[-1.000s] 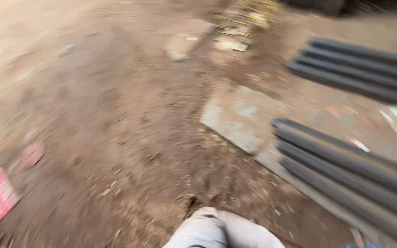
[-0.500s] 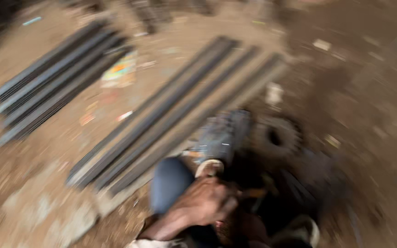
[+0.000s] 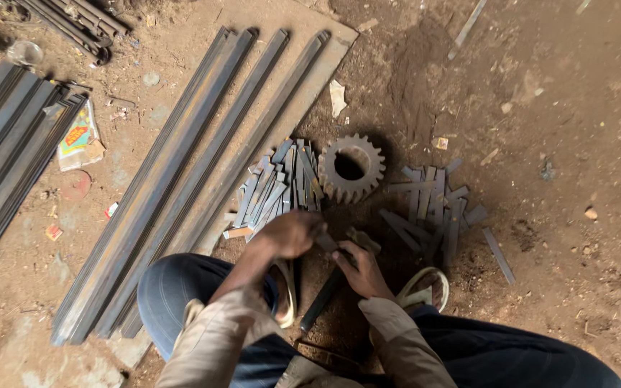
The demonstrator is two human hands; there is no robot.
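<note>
I squat on a dirt floor and look down at both hands. My left hand [image 3: 292, 233] is closed on a short flat metal strip [image 3: 326, 241] in front of a pile of similar short strips [image 3: 276, 188]. My right hand [image 3: 364, 271] grips a dark hammer handle [image 3: 321, 300] that slants down between my feet. A toothed steel gear [image 3: 351, 169] lies flat just beyond the hands. A second heap of short strips [image 3: 433, 208] sits to its right.
Long steel angle bars [image 3: 188, 179] lie on a board to the left, with more bars [image 3: 8, 144] at the far left. My sandalled feet [image 3: 422, 291] flank the hammer. Paper scraps [image 3: 77, 136] and stones dot the dirt.
The view has swung from the bare ground and bars to my hands, and is now sharp. Both hands now sit by the gear and strip piles.
</note>
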